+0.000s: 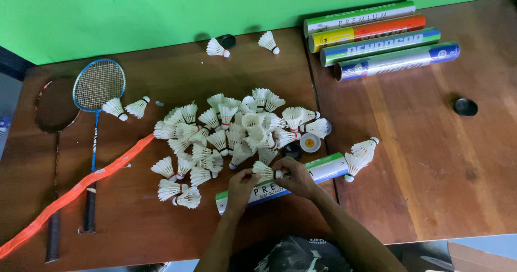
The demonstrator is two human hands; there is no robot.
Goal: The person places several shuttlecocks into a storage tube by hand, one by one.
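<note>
Shuttlecock [264,171] pinched between my left hand [240,185] and right hand [295,176], cork pointing right, feathers left, directly above the tube [323,169] lying lengthwise beneath my grip.

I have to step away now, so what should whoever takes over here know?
Left hand and right hand together pinch one shuttlecock above the lying tube. 
A big pile of shuttlecocks lies loose on the table; a short stack of them lies by the tube's end. 
Four more tubes lie at the back right, two rackets on the left. 
Most shuttlecocks remain loose.
</note>
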